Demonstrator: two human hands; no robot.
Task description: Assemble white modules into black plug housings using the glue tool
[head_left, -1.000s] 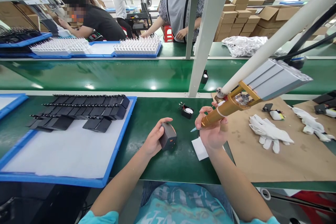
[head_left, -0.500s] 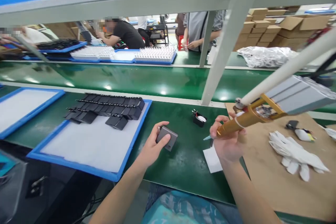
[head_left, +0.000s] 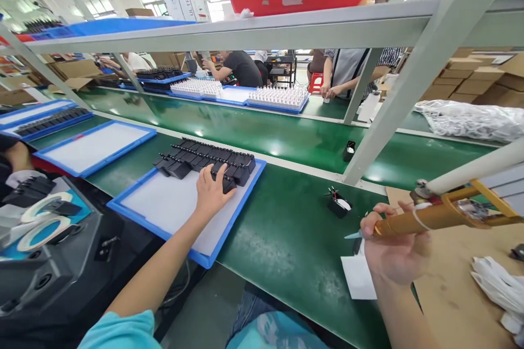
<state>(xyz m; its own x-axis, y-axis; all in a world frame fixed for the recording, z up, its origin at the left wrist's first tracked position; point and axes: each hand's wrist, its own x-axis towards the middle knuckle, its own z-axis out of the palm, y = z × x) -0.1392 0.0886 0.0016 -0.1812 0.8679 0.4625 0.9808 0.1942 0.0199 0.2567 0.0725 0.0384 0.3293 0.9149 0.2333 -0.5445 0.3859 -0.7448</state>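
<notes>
My left hand (head_left: 210, 191) reaches over the tray (head_left: 164, 234), a blue-rimmed one with a white lining. Its fingers and thumb are around a small black plastic case (head_left: 229, 182) near the front of the rows of black cases (head_left: 204, 155). My right hand (head_left: 395, 240) is wrapped around a gold cylindrical tool (head_left: 426, 218) with a pale blue tapered nozzle (head_left: 352, 235), which points left. An open black case (head_left: 339, 204) with wires and a white part inside sits on the green bench, left of the nozzle. Below the nozzle lies a white paper square (head_left: 358, 278).
A post (head_left: 413, 82) rises at the bench's back edge, and a shelf beam (head_left: 245, 35) crosses above. White gloves (head_left: 497, 289) rest on brown cardboard (head_left: 454, 278) at right. Tape rings (head_left: 45, 232) lie at left. Co-workers sit across the green belt (head_left: 254, 133).
My left hand has moved left from the bare bench to the tray, with a black case. The view has swung left. My right hand still holds the gold tool.
</notes>
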